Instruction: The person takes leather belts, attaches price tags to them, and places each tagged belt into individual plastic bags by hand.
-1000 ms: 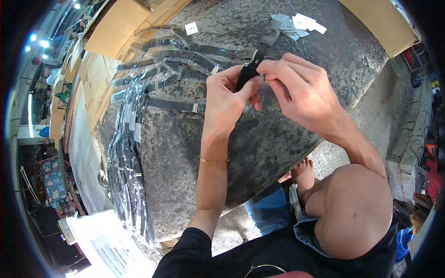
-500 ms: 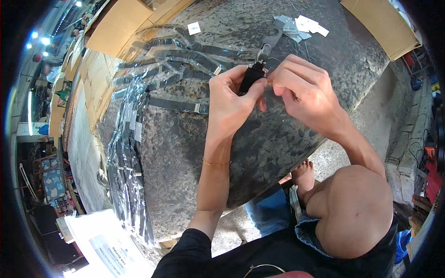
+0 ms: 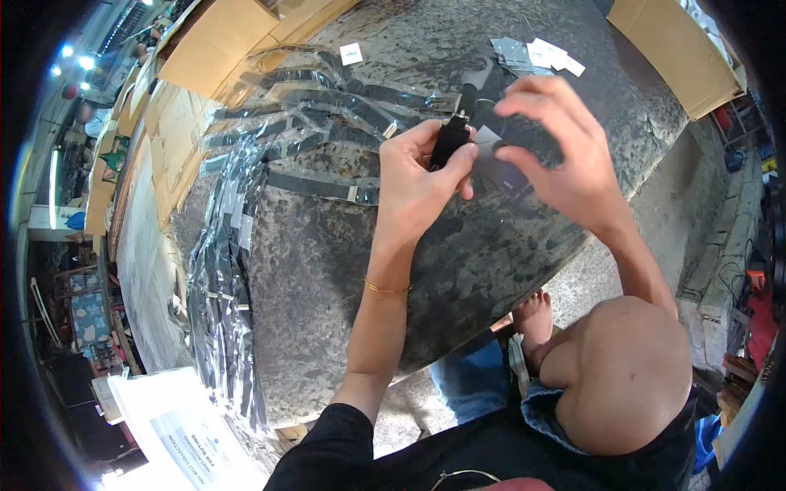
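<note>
My left hand (image 3: pixel 417 184) pinches a black strap (image 3: pixel 449 141) whose metal clasp end (image 3: pixel 475 78) lies on the stone table (image 3: pixel 344 278). A small grey paper tag (image 3: pixel 495 159) hangs from the strap just right of my left thumb. My right hand (image 3: pixel 565 151) hovers over the tag with its fingers spread and nothing gripped in them. Left of my hands, several black straps in clear plastic sleeves (image 3: pixel 319 123) are spread across the tabletop.
A pile of small white and grey tags (image 3: pixel 540 53) lies at the table's far side, one white tag (image 3: pixel 351 53) apart. More sleeved straps (image 3: pixel 221 303) hang down the left. Cardboard sheets (image 3: pixel 205 49) and a cardboard box (image 3: pixel 679 49) flank the table. My bare knee (image 3: pixel 622 376) and foot (image 3: pixel 536 319) show below the edge.
My right hand has let go at the strap and lifted away to the right with fingers opening. The grey tag now hangs free from the strap. My left hand keeps its grip.
</note>
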The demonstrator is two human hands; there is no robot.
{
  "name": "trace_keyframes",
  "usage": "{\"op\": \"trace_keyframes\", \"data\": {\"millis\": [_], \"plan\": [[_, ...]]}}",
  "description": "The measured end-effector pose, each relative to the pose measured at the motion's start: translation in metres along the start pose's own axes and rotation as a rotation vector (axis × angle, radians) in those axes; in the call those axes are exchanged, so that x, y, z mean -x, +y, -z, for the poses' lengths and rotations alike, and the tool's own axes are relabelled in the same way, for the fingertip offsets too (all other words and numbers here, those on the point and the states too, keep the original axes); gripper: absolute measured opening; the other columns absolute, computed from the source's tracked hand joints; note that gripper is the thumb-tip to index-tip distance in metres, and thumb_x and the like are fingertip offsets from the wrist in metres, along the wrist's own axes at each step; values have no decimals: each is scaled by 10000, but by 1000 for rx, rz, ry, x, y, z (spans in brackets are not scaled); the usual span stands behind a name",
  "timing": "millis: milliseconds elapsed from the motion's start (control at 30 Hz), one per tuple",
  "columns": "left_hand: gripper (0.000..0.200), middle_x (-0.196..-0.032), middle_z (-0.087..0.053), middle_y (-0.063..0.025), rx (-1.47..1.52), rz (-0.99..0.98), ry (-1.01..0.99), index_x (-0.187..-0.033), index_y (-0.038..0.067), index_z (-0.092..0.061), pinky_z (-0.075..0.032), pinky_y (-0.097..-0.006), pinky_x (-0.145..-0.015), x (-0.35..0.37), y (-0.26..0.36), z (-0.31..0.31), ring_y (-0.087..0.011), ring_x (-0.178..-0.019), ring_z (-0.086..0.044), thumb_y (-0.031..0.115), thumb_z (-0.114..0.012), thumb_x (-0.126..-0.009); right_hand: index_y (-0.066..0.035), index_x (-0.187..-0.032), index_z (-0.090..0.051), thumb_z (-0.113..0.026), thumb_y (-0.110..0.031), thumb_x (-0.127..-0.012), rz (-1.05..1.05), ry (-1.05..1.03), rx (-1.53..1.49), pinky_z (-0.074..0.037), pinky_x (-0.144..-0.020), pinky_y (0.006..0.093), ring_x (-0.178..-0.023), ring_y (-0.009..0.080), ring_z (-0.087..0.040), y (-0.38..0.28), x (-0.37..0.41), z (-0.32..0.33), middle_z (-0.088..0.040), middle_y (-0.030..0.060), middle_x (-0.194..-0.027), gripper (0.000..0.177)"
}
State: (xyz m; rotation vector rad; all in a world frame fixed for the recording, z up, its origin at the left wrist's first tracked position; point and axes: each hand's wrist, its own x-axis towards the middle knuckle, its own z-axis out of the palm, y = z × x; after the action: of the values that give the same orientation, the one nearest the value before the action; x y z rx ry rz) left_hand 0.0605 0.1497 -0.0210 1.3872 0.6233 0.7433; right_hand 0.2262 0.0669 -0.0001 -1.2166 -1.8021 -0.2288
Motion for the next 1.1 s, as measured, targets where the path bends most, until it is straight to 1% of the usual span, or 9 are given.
{"op": "trace_keyframes", "data": {"millis": [67, 200, 400, 467, 533, 600, 700, 833, 1100], "plan": [[111, -716, -630, -41, 60, -18, 44, -933, -56, -634, -429, -215, -464, 0, 0, 1, -82, -522, -573, -12, -649, -833, -62, -1123, -577, -725, 22, -700, -400, -15, -184, -513, -712, 354, -759, 232, -627, -1, 7, 1, -627, 90, -892, 456], [116, -724, -630, -45, 13, -64, 10, -947, -47, -633, -426, -212, -464, 0, 2, -1, -82, -518, -569, -5, -655, -841, -92, -1284, -472, -704, 38, -733, -735, -387, -428, -421, -567, 293, -613, 137, -520, 2, 10, 7, -584, 43, -696, 611], [127, -727, -619, -30, -21, -112, 85, -938, -35, -636, -404, -212, -431, -2, 0, 7, -72, -497, -537, 20, -684, -835, -146, -1376, -415, -672, 69, -745, -715, -760, -657, -364, -539, 260, -582, 90, -447, 7, -1, 36, -521, -12, -623, 715], [162, -754, -623, -31, -5, -62, 39, -966, -42, -627, -424, -213, -469, -2, -2, 0, -68, -539, -551, 16, -687, -828, -149, -1415, -384, -697, 48, -744, -708, -728, -897, -385, -554, 230, -627, 60, -503, 10, 4, 32, -607, -14, -701, 766], [229, -806, -634, -33, 17, -77, -122, -1034, -36, -611, -450, -209, -535, -2, -12, -6, -72, -617, -577, 25, -689, -827, -121, -1423, -368, -723, 2, -750, -693, -316, -1260, -437, -613, 201, -704, 52, -575, 4, 5, 26, -683, 17, -832, 771], [295, -844, -645, -39, 38, -48, -192, -1094, -27, -591, -479, -220, -639, -1, -14, -6, -79, -713, -601, 38, -695, -825, -103, -1392, -416, -703, -76, -815, -702, -236, -1246, -490, -743, 232, -801, 89, -626, 16, 7, 25, -698, 68, -945, 645], [317, -822, -659, -50, -306, -163, -312, -1109, -30, -586, -484, -259, -755, -1, -7, 1, -85, -777, -595, 94, -693, -837, -92, -1372, -444, -680, -91, -851, -845, -77, -1244, -498, -760, 256, -839, 107, -632, 18, 5, 23, -692, 74, -978, 572], [260, -875, -667, -18, -348, -43, -283, -1058, -6, -598, -428, -226, -703, -6, -8, 12, -65, -800, -555, 217, -620, -925, -88, -1332, -478, -677, -118, -865, -804, -21, -1256, -501, -797, 280, -871, 125, -632, 13, 1, 23, -686, 72, -995, 508], [207, -865, -696, -56, -417, -18, -276, -992, -29, -637, -476, -261, -769, -13, -15, 28, -85, -814, -603, 132, -666, -865, -90, -1226, -535, -701, -72, -838, -771, -113, -1409, -493, -776, 256, -851, 109, -624, 23, 7, 15, -678, 56, -945, 421]]}}
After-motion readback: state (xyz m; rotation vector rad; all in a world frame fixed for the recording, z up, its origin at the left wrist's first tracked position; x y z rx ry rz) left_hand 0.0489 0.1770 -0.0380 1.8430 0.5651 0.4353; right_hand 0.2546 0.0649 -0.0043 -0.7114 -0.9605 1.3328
